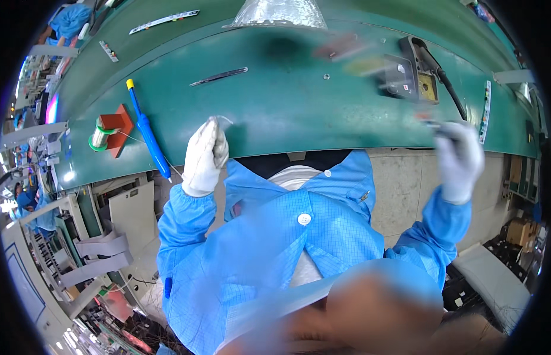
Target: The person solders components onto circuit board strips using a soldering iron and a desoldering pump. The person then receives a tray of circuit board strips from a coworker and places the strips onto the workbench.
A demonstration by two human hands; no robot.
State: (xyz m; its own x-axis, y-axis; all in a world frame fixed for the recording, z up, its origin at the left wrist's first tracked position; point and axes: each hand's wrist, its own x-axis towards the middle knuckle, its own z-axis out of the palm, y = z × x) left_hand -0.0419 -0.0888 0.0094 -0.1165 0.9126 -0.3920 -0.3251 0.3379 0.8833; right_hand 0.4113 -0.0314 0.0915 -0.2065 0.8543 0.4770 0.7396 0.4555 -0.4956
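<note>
My left hand (205, 157), in a white glove, is closed at the table's front edge. A thin whitish strand (226, 119) curves out from its fingertips. My right hand (462, 160), also gloved in white, is raised at the right and smeared by motion. Its fingers are closed round a small blurred object (429, 123) with an orange-red and dark end; its kind cannot be made out. Left of my left hand lies a blue pen-shaped tool (148, 133) with a yellow end. Beyond my right hand is a dark stand (413, 74) with a yellowish sponge (428, 89).
A green tabletop (275, 112) spans the view. Tweezers (219, 77) lie left of centre. A solder wire spool (100, 137) sits on a red-brown holder (121, 127). A shiny foil-like hood (279, 15) is at the back. Reddish and yellow blurs (364, 65) show near the stand's black cable (450, 86).
</note>
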